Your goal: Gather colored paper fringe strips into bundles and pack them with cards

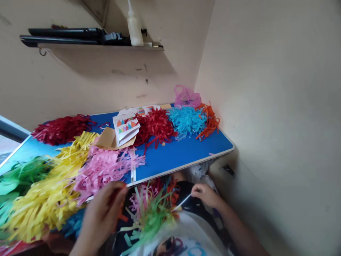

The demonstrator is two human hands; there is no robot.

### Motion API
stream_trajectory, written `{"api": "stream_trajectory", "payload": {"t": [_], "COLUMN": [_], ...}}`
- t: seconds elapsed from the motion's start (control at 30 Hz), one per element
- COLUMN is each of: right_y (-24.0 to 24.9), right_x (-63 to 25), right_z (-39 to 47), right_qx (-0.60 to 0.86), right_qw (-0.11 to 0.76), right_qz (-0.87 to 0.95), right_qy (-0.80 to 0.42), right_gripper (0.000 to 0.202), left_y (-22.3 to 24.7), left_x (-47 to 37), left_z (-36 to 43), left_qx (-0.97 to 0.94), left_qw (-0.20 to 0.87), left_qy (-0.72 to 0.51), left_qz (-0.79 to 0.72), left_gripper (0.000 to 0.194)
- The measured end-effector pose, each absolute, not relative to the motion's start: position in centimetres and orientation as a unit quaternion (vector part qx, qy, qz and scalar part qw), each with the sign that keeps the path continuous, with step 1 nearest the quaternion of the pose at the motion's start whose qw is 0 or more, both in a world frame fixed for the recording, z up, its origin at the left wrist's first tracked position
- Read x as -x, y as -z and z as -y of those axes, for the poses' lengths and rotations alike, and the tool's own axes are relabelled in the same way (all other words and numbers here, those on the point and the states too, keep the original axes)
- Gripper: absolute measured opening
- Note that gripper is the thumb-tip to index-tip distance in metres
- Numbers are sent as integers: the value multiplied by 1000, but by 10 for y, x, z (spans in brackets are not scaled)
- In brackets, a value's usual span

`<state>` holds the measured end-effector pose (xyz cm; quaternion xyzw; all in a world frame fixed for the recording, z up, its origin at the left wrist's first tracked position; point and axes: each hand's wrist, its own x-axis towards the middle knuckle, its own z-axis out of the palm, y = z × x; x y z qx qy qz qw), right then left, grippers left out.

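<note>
My right hand (204,195) is closed in a pinch on one end of a thin white string (182,202). The string runs down to a multicoloured bunch of paper strips (154,213), green, yellow, pink and orange, lying on my lap. My left hand (106,206) is raised near the table's front edge, left of the bunch, with its fingers curled; what they hold, if anything, is hidden. Just beyond it lies a pink pile of strips (103,167), beside a long yellow pile (50,192).
On the blue table (170,160) are red strips (64,128), blue strips (188,121), orange strips (210,122), green strips (21,177), a printed paper packet (126,129) and a pink plastic bag (186,96). A wall shelf (101,46) holds a white bottle (135,30).
</note>
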<state>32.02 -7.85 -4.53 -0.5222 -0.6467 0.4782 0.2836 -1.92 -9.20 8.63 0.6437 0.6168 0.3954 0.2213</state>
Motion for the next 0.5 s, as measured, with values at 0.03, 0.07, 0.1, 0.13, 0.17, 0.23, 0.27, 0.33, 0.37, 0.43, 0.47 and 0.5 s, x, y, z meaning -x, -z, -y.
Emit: {"api": "stream_trajectory", "payload": {"t": [0.03, 0.07, 0.1, 0.13, 0.17, 0.23, 0.27, 0.33, 0.37, 0.43, 0.47, 0.5], "right_y": [36, 26, 16, 5, -5, -23, -31, -42, -46, -51, -54, -55], "right_x": [-311, -302, -294, -288, -285, -289, -296, -313, -321, -333, -336, -338], "right_z": [78, 78, 77, 76, 76, 75, 74, 73, 72, 69, 66, 63], "right_qx": [514, 504, 499, 498, 496, 471, 444, 379, 361, 359, 366, 370], "right_qw": [284, 286, 293, 308, 323, 363, 391, 458, 500, 587, 620, 647], "right_qz": [644, 645, 646, 643, 633, 579, 533, 431, 388, 338, 331, 331], "right_qy": [-491, -498, -497, -493, -498, -558, -605, -679, -685, -642, -610, -579], "right_gripper": [14, 13, 12, 8, 5, 10, 16, 30, 34, 35, 35, 35], "left_y": [-82, -75, -65, -55, -44, -28, -22, -16, -13, -10, -8, -6], "left_x": [-3, -27, -49, -68, -82, -93, -91, -79, -72, -63, -61, -60], "left_z": [91, 90, 89, 88, 87, 84, 82, 79, 78, 78, 79, 80], "left_qx": [-652, -646, -634, -614, -588, -532, -517, -507, -507, -509, -511, -515], "left_qw": [332, 425, 483, 540, 606, 659, 659, 628, 614, 602, 601, 601], "left_qy": [-376, -364, -372, -369, -337, -336, -343, -369, -373, -368, -364, -358], "left_qz": [-568, -519, -475, -442, -417, -412, -425, -462, -477, -492, -495, -495], "left_gripper": [26, 28, 31, 31, 32, 36, 38, 41, 42, 44, 44, 45]}}
